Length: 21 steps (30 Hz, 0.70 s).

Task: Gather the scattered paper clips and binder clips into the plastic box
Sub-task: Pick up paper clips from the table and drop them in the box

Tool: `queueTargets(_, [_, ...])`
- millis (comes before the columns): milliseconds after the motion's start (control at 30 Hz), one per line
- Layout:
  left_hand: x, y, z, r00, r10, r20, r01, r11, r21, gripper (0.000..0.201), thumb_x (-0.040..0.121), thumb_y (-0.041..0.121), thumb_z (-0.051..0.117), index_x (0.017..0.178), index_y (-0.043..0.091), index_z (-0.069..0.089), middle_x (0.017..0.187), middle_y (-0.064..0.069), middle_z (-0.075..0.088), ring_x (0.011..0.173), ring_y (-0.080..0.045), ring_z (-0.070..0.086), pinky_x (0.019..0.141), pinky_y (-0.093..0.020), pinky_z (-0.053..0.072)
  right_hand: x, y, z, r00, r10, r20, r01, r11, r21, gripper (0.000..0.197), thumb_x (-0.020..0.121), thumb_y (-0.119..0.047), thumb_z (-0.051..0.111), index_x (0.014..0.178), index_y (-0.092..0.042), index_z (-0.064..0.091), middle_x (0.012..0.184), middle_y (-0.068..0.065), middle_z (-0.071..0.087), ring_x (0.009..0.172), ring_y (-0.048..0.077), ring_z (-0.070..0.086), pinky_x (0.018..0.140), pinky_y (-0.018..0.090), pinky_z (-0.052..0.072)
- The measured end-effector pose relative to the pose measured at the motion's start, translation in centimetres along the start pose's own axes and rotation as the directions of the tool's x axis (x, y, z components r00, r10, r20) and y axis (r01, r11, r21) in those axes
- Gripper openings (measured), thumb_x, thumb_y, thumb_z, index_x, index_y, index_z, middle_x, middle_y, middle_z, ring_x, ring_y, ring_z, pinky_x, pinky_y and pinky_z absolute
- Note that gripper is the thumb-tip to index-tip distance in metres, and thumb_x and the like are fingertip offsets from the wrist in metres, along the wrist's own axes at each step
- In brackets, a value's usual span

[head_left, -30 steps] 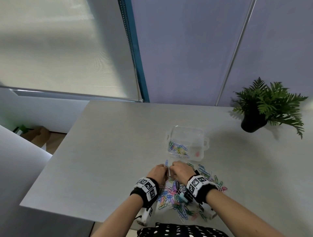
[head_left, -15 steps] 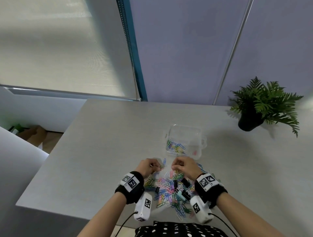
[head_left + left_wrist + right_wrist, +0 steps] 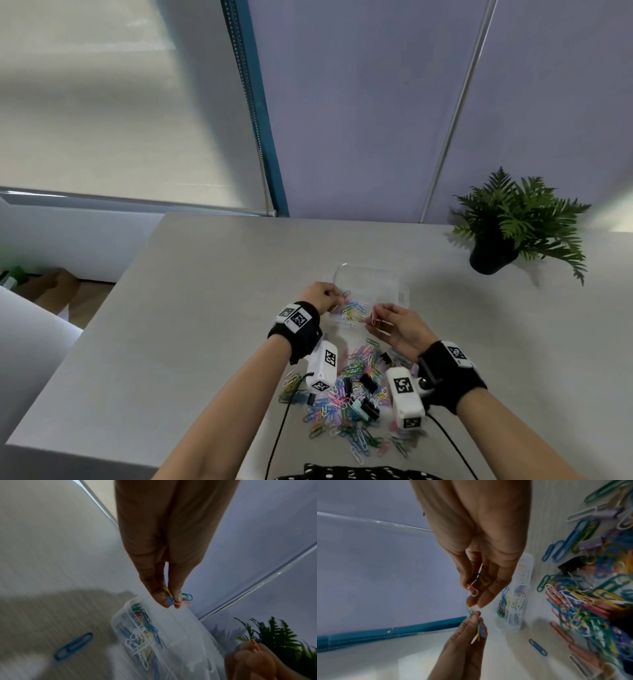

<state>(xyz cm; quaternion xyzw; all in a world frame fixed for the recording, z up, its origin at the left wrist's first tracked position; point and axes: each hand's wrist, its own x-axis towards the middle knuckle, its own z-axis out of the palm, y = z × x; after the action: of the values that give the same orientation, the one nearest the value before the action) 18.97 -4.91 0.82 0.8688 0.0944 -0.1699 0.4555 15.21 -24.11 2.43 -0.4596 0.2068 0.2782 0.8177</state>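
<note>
A clear plastic box (image 3: 394,277) stands on the table with several coloured paper clips (image 3: 352,310) in its near end. My left hand (image 3: 334,296) hovers over the box's near-left corner and pinches a few paper clips (image 3: 178,599) between thumb and fingers. My right hand (image 3: 378,320) is over the box's near edge, holding several paper clips (image 3: 475,586) in its curled fingers. A heap of coloured paper clips and black binder clips (image 3: 349,397) lies between my forearms, near the table's front edge. One blue paper clip (image 3: 73,645) lies alone beside the box (image 3: 171,635).
A potted fern (image 3: 513,226) stands at the table's far right. The grey table (image 3: 191,308) ends at a front edge near my body and a left edge with floor below. A wall and window blind rise behind it.
Both hands rose from the clip heap and moved forward to the box's near edge, each carrying paper clips. They have also spread apart.
</note>
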Motion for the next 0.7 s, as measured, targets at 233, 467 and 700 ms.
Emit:
queueTargets(233, [2.3, -1.6, 1.2, 0.985, -0.155, 0.077, 0.166, 0.970, -0.180, 0.031, 0.092, -0.001, 0.046, 0.069, 0.003, 0.067, 0.044, 0.007, 0.062, 0.050, -0.012, 0.059, 0.068, -0.027, 0.056, 1.5, -1.5, 0.1, 0.999, 0.024, -0.049, -0.024, 1.000, 0.004, 0.020, 0.095, -0.004, 0.038, 0.087, 0.005, 0.054, 0.085, 0.021, 0.057, 0.078, 0.027, 0.057, 0.058, 0.026, 0.057])
queueTargets(467, [-0.3, -0.2, -0.8, 0.979, -0.129, 0.158, 0.175, 0.929, -0.327, 0.027, 0.095, 0.002, 0.040, 0.117, -0.001, 0.055, 0.096, -0.010, 0.059, 0.088, -0.019, 0.056, 0.061, -0.018, 0.047, 3.6, -1.3, 1.3, 0.990, 0.054, -0.133, -0.071, 0.989, -0.129, 0.025, 0.091, 0.010, 0.035, 0.071, -0.002, 0.043, 0.076, 0.014, 0.041, 0.068, 0.028, 0.045, 0.072, 0.033, 0.049])
queueTargets(700, [-4.7, -2.7, -3.8, 0.989, 0.009, 0.149, 0.022, 0.978, -0.206, 0.038, 0.092, -0.010, 0.035, 0.126, -0.003, 0.047, 0.095, -0.002, 0.062, 0.071, 0.002, 0.061, 0.063, -0.012, 0.047, 2.3, -0.2, 3.8, 0.992, -0.112, -0.063, 0.070, 0.884, -0.463, 0.024, 0.088, 0.015, 0.036, 0.108, 0.016, 0.051, 0.118, 0.035, 0.051, 0.102, 0.045, 0.056, 0.092, 0.041, 0.048])
